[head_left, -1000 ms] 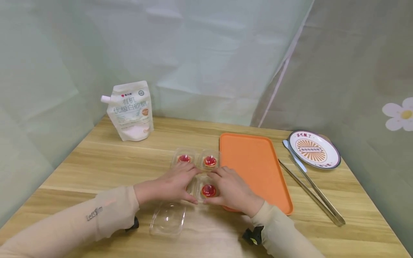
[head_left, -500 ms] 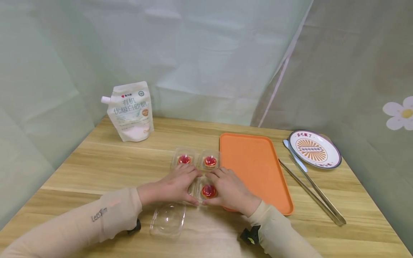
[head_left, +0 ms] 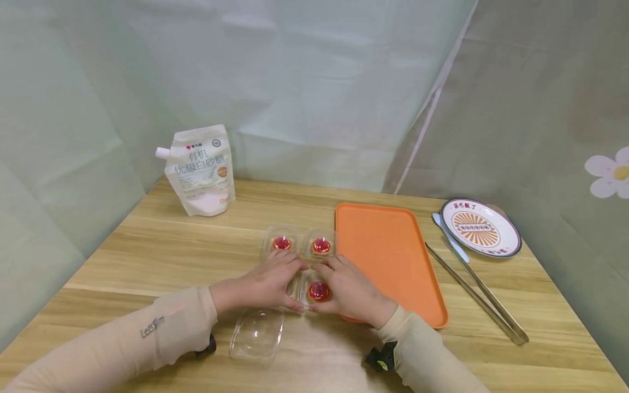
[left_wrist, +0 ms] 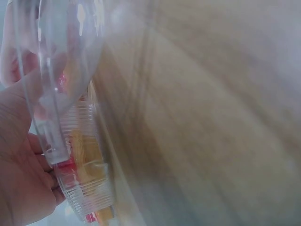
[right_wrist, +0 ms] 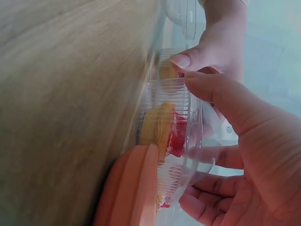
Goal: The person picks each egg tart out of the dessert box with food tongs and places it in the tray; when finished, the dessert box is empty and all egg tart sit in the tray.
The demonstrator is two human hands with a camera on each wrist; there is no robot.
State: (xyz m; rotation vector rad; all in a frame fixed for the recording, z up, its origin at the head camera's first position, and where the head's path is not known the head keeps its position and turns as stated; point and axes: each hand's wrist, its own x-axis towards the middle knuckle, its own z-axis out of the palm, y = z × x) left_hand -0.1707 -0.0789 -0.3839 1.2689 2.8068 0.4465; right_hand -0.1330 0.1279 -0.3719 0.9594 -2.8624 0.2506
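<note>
My left hand (head_left: 265,284) spans the front-left clear plastic box (left_wrist: 91,188), fingers at the far edge and thumb at the near edge. It covers most of that box in the head view. The front-right clear plastic box (right_wrist: 181,106) holds a red-topped tart (head_left: 319,291). My right hand (head_left: 354,289) grips this box's lid rim between thumb (right_wrist: 214,89) and fingers. Both thumbs are close together at the near side. Behind them stand two more lidded boxes, with one tart (head_left: 282,243) at left and another tart (head_left: 321,246) at right.
An empty clear box piece (head_left: 256,335) lies in front of the left hand. The orange tray (head_left: 383,256) adjoins the boxes at right. Beyond it are metal tongs (head_left: 491,305), a light-blue utensil (head_left: 457,246) and a plate (head_left: 476,229). A sugar pouch (head_left: 201,174) stands back left.
Over the last second both hands have stayed at the front boxes with only slight shifts of the fingers and wrists. The boxes, tray and other things stand where they were.
</note>
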